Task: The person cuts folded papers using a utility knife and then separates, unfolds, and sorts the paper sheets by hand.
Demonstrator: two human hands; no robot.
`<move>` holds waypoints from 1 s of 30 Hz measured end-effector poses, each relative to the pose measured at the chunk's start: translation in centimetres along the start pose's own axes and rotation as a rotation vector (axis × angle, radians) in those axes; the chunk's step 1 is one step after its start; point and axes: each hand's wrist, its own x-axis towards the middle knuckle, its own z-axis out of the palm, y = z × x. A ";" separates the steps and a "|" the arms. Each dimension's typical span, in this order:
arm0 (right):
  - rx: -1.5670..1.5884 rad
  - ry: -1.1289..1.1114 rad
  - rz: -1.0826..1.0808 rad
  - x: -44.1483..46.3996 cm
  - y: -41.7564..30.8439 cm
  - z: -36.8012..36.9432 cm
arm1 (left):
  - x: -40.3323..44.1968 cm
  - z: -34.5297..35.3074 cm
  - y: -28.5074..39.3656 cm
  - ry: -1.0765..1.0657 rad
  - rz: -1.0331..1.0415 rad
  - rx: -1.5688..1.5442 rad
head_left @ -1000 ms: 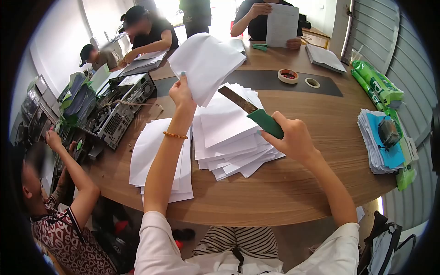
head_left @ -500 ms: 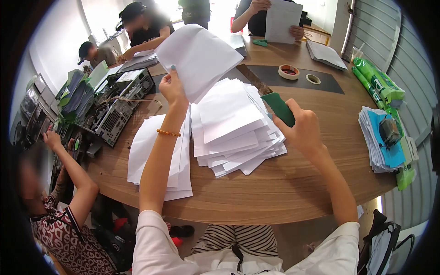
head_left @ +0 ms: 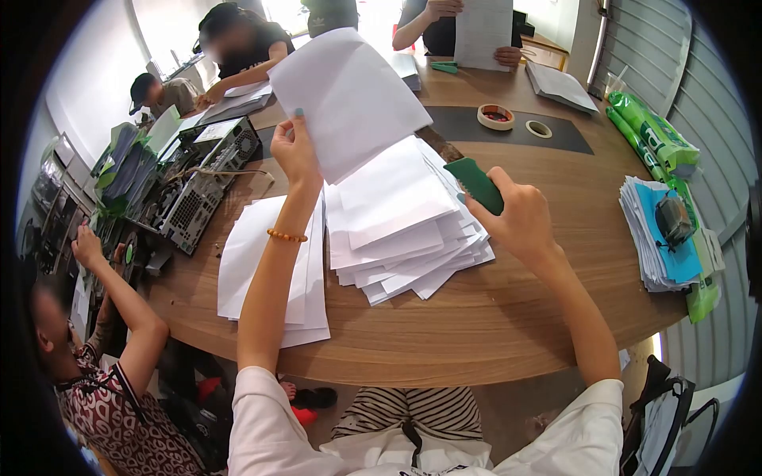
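Note:
My left hand [head_left: 295, 159] pinches a sheet of white paper [head_left: 349, 99] by its left edge, raised above the table. In my right hand [head_left: 512, 214] is a blade tool [head_left: 474, 185] with a thick green handle and a brown, rusty-looking blade. The blade points away to the far left, and its far part is hidden behind the raised sheet. Below and between my hands lies an uneven stack of white paper [head_left: 397, 206]. Another pile of white sheets [head_left: 258, 254] lies to its left, partly under my left forearm.
Two tape rolls [head_left: 496, 117] lie beyond my right hand. An open computer case [head_left: 206, 182] stands at left. A paper bundle [head_left: 643, 238] and green packages [head_left: 655, 135] sit along the right edge. Several people are around the table, one close at my left [head_left: 119, 397].
The raised sheet has tilted slightly and its lower right corner has moved a little right, covering more of the blade. Both hands have otherwise barely moved; the whole view has shifted slightly.

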 end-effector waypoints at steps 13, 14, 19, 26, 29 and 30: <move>-0.058 0.034 0.009 0.1 1.3 0.6 | -2.0 -1.2 -0.2 -0.588 -0.241 -0.169; -0.058 0.030 0.012 0.1 1.4 0.6 | -1.9 -1.3 -0.2 -0.567 -0.231 -0.145; -0.085 0.017 -0.024 0.1 1.4 0.8 | -2.2 -0.5 -0.5 -0.445 -0.039 -0.121; -0.143 0.054 -0.089 0.0 1.5 1.0 | -1.2 -1.4 -0.4 -0.341 0.351 0.314; -0.192 0.027 -0.089 -0.1 1.6 1.0 | -0.6 -1.8 -0.7 -0.331 0.439 0.360; -0.213 0.040 -0.091 0.0 1.7 0.9 | -0.4 -2.0 -0.7 -0.319 0.465 0.372</move>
